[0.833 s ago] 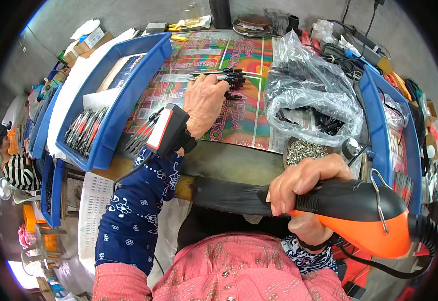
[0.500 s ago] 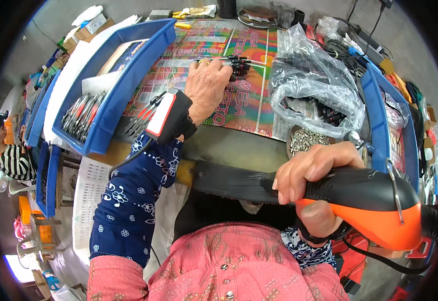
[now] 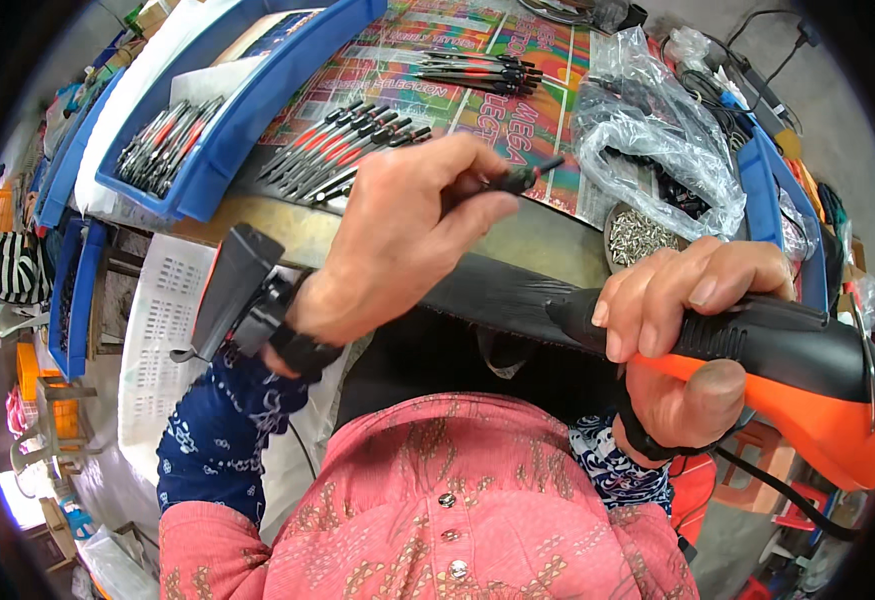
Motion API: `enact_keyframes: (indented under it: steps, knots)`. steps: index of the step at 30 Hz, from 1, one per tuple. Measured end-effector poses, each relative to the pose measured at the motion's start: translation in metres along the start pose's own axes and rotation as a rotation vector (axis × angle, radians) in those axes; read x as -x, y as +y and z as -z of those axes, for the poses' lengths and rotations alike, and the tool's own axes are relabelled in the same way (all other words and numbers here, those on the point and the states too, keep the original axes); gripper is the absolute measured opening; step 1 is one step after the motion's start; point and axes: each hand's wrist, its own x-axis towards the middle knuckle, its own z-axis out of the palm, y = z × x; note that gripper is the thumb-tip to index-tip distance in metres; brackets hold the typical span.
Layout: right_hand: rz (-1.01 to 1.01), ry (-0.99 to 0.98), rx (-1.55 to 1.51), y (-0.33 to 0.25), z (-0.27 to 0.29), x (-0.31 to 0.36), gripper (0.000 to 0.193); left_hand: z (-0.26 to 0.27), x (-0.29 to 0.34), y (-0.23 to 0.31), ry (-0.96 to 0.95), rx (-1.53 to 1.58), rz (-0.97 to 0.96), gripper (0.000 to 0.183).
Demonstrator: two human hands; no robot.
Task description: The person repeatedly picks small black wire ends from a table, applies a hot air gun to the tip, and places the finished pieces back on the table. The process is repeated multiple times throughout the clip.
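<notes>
My right hand (image 3: 697, 330) is wrapped round a corded power tool (image 3: 807, 390) with a black and orange body and a metal hanging loop; its exact kind I cannot tell. My left hand (image 3: 407, 230) is raised near the table's front edge, thumb and fingers closed on a black pen (image 3: 525, 178). Most of that pen is hidden in the palm; its dark end points right. Just beyond the left hand lies a slanted row of black, red and silver pens (image 3: 342, 148). Farther back a second group of similar pens (image 3: 482, 72) lies on the printed sheet.
A blue bin (image 3: 197, 190) with more pens (image 3: 167, 145) stands at the left. To the right are a clear plastic bag (image 3: 637, 150) of dark parts, a bowl of small metal pieces (image 3: 637, 238) and another blue bin (image 3: 802, 250). A person in stripes (image 3: 17, 268) is at far left.
My left hand has come back toward me from the far pen group and now holds a pen. The view has shifted, revealing the nearer row. The right hand keeps its hold on the tool.
</notes>
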Motion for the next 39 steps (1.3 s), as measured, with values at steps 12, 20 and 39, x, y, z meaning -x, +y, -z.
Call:
enact_keyframes:
  steps: [12,20,39]
  knots:
    - [0.038,-0.166,-0.04,0.004,-0.016,-0.004,0.049,-0.005,0.095,0.004,-0.047,0.831,0.705,0.018]
    - [-0.019,-0.165,-0.014,0.008,-0.032,-0.005,0.048,-0.022,0.104,-0.006,0.027,1.048,0.828,0.013]
    - [-0.081,-0.145,0.014,0.012,-0.046,-0.007,0.044,-0.03,0.108,-0.004,0.076,1.049,0.849,0.008]
